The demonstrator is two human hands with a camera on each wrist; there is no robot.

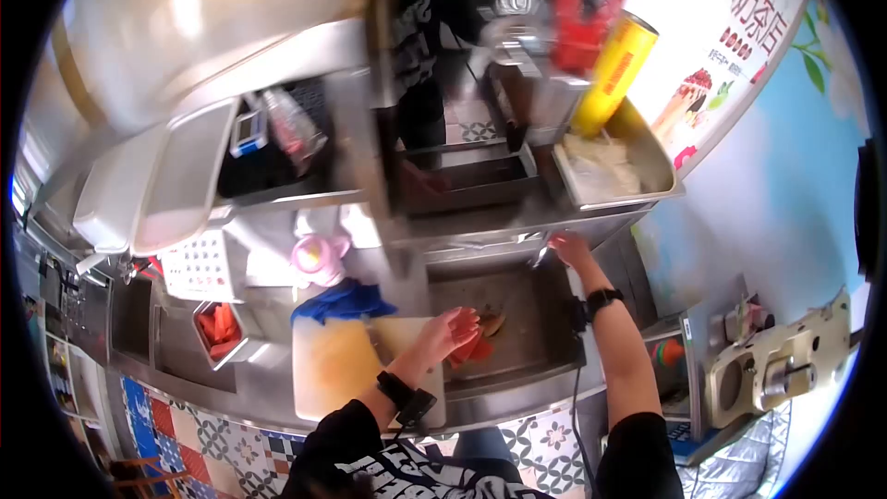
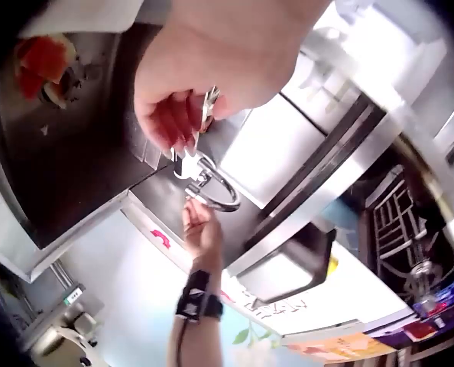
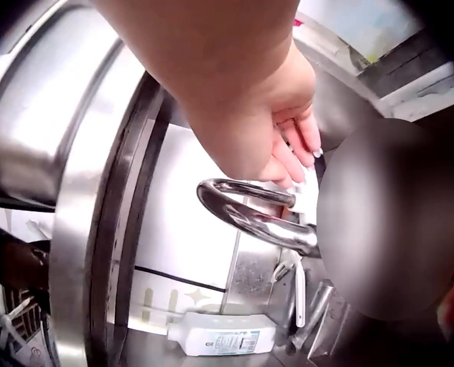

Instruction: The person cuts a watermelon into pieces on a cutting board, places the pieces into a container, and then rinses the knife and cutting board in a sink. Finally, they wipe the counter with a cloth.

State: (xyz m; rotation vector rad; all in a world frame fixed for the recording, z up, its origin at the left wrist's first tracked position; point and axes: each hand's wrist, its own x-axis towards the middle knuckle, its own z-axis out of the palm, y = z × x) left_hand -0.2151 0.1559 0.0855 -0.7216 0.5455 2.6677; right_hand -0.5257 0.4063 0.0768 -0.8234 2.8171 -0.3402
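Note:
My left hand (image 1: pixel 448 334) hovers over the sink's (image 1: pixel 545 351) left side, fingers loosely bent and no held thing visible in the head view. Behind its fingers lie orange-red pieces and scraps (image 2: pixel 47 61) on the sink floor. At the back right of the sink, my right hand (image 1: pixel 571 248) is at a chrome faucet (image 2: pixel 225 195). Its fingertips pinch a short chrome part of the faucet in the left wrist view. In the right wrist view, the curved spout (image 3: pixel 250 214) passes just below my right fingers, and a dark blur hides the area beside them.
Left of the sink lie a cutting board (image 1: pixel 328 370), a blue cloth (image 1: pixel 344 302) and a metal container (image 1: pixel 242 351) of orange-red pieces. A pink pitcher (image 1: pixel 317 261) stands behind them. A white bottle (image 3: pixel 223 334) lies near the faucet. A shelf (image 1: pixel 601 219) overhangs the sink's back.

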